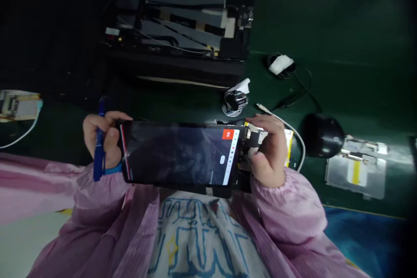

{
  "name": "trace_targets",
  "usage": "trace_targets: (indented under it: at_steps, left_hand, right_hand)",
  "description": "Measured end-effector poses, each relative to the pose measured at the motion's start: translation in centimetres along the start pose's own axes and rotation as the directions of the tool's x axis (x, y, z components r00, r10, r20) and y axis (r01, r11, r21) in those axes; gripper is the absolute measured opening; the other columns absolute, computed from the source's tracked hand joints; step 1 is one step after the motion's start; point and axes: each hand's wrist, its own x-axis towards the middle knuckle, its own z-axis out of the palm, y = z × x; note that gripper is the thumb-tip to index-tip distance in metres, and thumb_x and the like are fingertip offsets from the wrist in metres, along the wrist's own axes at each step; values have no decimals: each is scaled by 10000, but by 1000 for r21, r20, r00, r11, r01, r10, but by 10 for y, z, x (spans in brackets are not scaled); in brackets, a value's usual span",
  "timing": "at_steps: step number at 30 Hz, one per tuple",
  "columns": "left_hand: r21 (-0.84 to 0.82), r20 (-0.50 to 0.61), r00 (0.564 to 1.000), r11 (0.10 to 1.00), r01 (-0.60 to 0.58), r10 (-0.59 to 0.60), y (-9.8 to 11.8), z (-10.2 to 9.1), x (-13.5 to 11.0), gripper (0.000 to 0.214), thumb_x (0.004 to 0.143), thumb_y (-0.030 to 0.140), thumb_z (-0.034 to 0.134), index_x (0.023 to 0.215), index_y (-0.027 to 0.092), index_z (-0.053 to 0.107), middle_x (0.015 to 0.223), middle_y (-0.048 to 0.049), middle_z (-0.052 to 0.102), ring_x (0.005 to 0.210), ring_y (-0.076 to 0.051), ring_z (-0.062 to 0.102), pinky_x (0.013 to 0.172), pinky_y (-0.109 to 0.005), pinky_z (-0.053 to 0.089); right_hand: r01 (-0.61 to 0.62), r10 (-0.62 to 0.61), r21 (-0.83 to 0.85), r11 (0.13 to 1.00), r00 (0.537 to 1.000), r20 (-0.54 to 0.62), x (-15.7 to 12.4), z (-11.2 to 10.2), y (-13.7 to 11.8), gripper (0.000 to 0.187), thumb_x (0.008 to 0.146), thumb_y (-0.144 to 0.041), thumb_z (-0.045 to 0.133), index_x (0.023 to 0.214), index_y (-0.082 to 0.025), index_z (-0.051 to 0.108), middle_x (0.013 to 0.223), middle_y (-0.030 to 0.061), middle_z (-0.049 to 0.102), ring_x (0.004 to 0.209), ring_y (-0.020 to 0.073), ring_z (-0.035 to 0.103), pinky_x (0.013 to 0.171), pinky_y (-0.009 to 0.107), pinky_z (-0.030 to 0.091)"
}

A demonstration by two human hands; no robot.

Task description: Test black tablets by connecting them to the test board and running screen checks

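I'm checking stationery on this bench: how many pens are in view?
1: a blue pen, held in the left hand. Others may be hidden in the dark areas.

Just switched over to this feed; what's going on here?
A person in pink sleeves is handling a black rectangular screen, partly lit. The left hand grips one end and also holds a slim blue pen. The right hand is at the other end, beside exposed circuitry; its exact grip is unclear. A small shiny metallic device stands beyond, on the dark green tabletop.
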Motion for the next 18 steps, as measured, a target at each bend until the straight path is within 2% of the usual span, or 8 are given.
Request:
trace_targets:
  at_steps: [3,6,11,14,18]
  left_hand:
    - [32,-54,998,999,-41,43,-2,4,4,443,660,456,742,696,212,375,557,21,552,535,-166,584,430,-239,364]
    - [38,-114,992,998,-57,61,-3,5,6,475,616,478,762,687,215,373,469,54,441,483,-158,554,386,-221,313]
    - [91,-40,998,995,-43,47,-4,4,6,409,677,454,719,713,214,390,546,37,530,527,-165,584,445,-255,376]
    - [70,-33,998,997,-43,45,-5,2,6,408,679,434,735,710,207,398,539,50,487,567,-168,613,486,-263,407]
    - [36,17,1000,999,-24,23,-3,0,6,414,686,422,767,725,193,425,599,35,552,628,-161,638,513,-251,422]
  right_hand:
    - [-50,50,-2,999,998,32,2,0,1,479,894,-598,288,1144,-237,478,1087,127,592,1077,335,579,996,585,375]
    - [-60,59,30,998,998,34,4,2,2,378,911,-514,321,1072,-235,520,1024,105,614,1022,298,596,983,543,399]
    - [-56,53,54,997,997,58,6,1,-1,219,917,-398,413,929,-233,554,895,64,626,897,247,609,975,503,418]
    - [-84,82,47,995,995,49,6,0,-4,194,920,-358,423,904,-228,566,852,52,628,853,227,600,966,480,426]
    - [-128,123,107,986,991,45,7,-2,-5,151,910,-275,453,853,-224,583,814,41,629,826,210,582,840,407,462]
